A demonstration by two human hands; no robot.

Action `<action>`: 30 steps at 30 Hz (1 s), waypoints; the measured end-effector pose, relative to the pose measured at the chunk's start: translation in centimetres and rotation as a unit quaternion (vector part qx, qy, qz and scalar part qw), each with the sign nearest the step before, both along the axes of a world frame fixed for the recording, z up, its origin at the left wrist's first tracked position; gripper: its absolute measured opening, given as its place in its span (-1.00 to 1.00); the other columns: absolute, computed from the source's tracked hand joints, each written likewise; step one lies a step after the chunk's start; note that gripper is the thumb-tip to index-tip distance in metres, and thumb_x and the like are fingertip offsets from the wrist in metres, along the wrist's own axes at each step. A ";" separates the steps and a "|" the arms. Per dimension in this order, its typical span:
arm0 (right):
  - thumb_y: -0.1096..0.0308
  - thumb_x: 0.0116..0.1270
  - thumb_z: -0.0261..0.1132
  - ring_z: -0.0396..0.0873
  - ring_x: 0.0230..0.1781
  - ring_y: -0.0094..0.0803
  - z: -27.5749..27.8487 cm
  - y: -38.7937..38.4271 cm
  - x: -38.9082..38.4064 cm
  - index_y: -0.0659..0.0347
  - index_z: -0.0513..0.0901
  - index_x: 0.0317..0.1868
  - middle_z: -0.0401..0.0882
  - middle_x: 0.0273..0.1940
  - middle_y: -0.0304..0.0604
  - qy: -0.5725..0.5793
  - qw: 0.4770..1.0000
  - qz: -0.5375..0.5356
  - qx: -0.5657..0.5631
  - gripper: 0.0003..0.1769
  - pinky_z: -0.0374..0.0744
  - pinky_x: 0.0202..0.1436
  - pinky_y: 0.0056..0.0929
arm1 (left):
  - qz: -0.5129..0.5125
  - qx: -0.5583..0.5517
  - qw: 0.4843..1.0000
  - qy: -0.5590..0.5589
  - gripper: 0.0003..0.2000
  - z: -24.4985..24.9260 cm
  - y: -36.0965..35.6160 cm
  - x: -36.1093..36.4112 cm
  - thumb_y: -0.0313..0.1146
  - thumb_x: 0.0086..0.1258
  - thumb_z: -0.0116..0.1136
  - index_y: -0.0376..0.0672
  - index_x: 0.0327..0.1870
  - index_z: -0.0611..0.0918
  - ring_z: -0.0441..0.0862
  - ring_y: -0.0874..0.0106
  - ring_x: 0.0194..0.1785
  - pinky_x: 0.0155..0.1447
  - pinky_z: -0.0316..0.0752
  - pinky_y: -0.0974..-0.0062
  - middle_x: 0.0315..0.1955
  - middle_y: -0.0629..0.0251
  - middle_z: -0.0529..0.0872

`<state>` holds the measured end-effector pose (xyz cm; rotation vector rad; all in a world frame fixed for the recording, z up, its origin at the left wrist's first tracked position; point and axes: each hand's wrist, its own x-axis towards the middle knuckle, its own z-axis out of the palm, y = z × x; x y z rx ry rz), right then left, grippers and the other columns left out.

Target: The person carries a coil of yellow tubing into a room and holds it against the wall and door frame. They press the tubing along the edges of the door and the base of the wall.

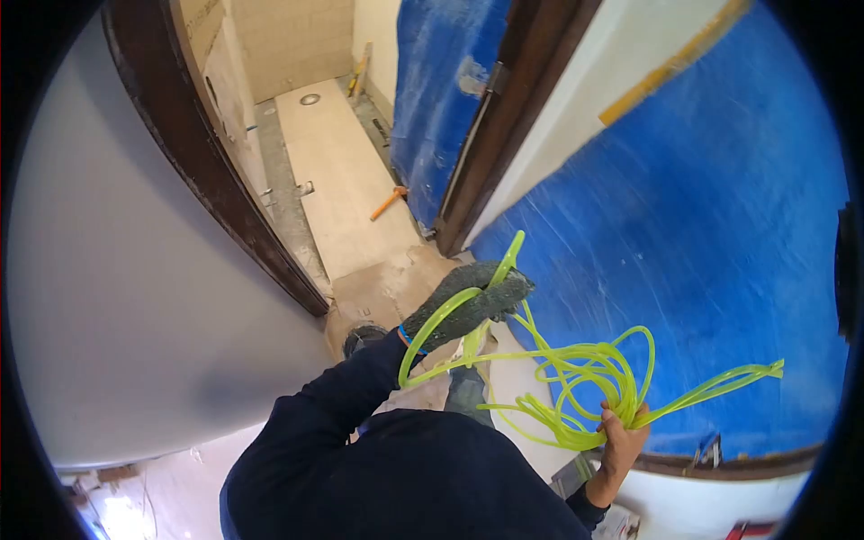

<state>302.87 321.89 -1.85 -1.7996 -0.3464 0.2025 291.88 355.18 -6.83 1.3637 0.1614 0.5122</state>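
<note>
A dark grey glove covers my left hand (477, 301), which is closed around a length of yellow-green clear tubing (439, 317); one end sticks up above the fingers. My right hand (623, 436), bare, grips a loose coil of the same tubing (576, 378) at the lower right. Several loops spread to the left of that hand, and a folded bunch (720, 385) points out to its right. A strand runs between the two hands.
Beyond a dark-framed doorway (477, 135), a hammer with an orange handle (389, 204) lies on a pale floor panel (337, 171) with a round drain (310, 99). Blue sheeting (684, 234) covers the right side. A grey-white surface (135, 270) stands at left.
</note>
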 end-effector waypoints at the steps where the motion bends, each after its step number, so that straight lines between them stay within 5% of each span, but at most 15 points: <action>1: 0.49 0.05 0.39 0.53 -0.52 -0.53 -0.5 2.3 2.6 0.31 0.52 -0.19 0.66 -0.31 -0.07 0.005 1.000 0.013 -0.001 -0.69 0.51 -0.42 -0.56 | 0.024 -0.003 1.000 0.002 -0.70 -0.2 1.8 1.3 -0.22 0.46 0.12 -0.31 -0.07 0.65 0.59 0.53 -0.43 -0.31 0.49 0.59 -0.48 0.30 0.66; 5: 0.48 0.06 0.35 0.53 -0.55 -0.50 -2.6 12.4 12.4 0.31 0.51 -0.14 0.67 -0.33 -0.08 0.001 0.991 0.131 -0.023 -0.68 0.52 -0.46 -0.55 | 0.140 -0.013 0.990 0.006 -0.70 -0.8 8.8 4.9 -0.22 0.46 0.12 -0.31 -0.06 0.64 0.60 0.53 -0.42 -0.30 0.50 0.59 -0.47 0.30 0.66; 9: 0.42 0.04 0.43 0.60 -0.36 -0.51 -2.3 24.2 18.5 0.30 0.57 -0.24 0.68 -0.30 -0.15 0.038 0.966 0.253 -0.034 -0.72 0.55 -0.27 -0.50 | 0.280 -0.025 0.960 0.015 -0.70 0.8 14.7 6.4 -0.22 0.46 0.11 -0.31 -0.05 0.64 0.60 0.52 -0.42 -0.29 0.50 0.59 -0.47 0.29 0.66; 14: 0.35 -0.02 0.48 0.57 -0.39 -0.54 -0.4 37.7 23.7 0.29 0.62 -0.32 0.65 -0.38 -0.18 -0.011 0.880 0.463 -0.106 -0.72 0.53 -0.28 -0.49 | 0.460 -0.015 0.888 0.004 -0.72 3.3 19.5 5.9 -0.29 0.50 0.04 -0.32 0.03 0.61 0.62 0.52 -0.32 -0.18 0.52 0.55 -0.36 0.27 0.68; 18: 0.38 0.01 0.49 0.47 -0.43 -0.62 -0.5 47.9 25.7 0.29 0.61 -0.27 0.56 -0.43 -0.32 -0.041 0.818 0.573 -0.044 -0.70 0.47 -0.36 -0.55 | 0.575 -0.032 0.817 0.032 -0.68 5.2 21.3 5.0 -0.22 0.49 0.03 -0.31 0.03 0.60 0.62 0.49 -0.30 -0.16 0.51 0.55 -0.36 0.29 0.68; 21: 0.37 0.01 0.50 0.49 -0.44 -0.62 0.7 53.7 25.0 0.31 0.61 -0.30 0.58 -0.43 -0.29 -0.100 0.761 0.639 -0.051 -0.70 0.47 -0.37 -0.55 | 0.629 -0.070 0.774 0.025 -0.66 2.6 23.1 4.5 -0.21 0.52 -0.01 -0.32 0.07 0.54 0.60 0.48 -0.31 -0.16 0.51 0.54 -0.39 0.30 0.62; 25: 0.33 0.00 0.51 0.49 -0.51 -0.61 -0.2 61.4 23.8 0.30 0.60 -0.37 0.57 -0.48 -0.27 -0.025 0.724 0.688 -0.041 -0.71 0.48 -0.44 -0.53 | 0.664 -0.083 0.743 0.006 -0.67 0.1 28.4 5.2 -0.20 0.51 -0.01 -0.30 0.04 0.58 0.59 0.54 -0.26 -0.15 0.47 0.59 -0.36 0.32 0.67; 30: 0.25 -0.02 0.52 0.52 -0.42 -0.55 -0.8 71.7 22.2 0.30 0.60 -0.38 0.58 -0.48 -0.25 -0.026 0.715 0.693 -0.089 -0.66 0.50 -0.31 -0.51 | 0.629 -0.123 0.767 -0.019 -0.69 -0.3 38.6 5.9 -0.27 0.51 0.04 -0.35 0.05 0.57 0.62 0.53 -0.29 -0.10 0.52 0.60 -0.36 0.30 0.67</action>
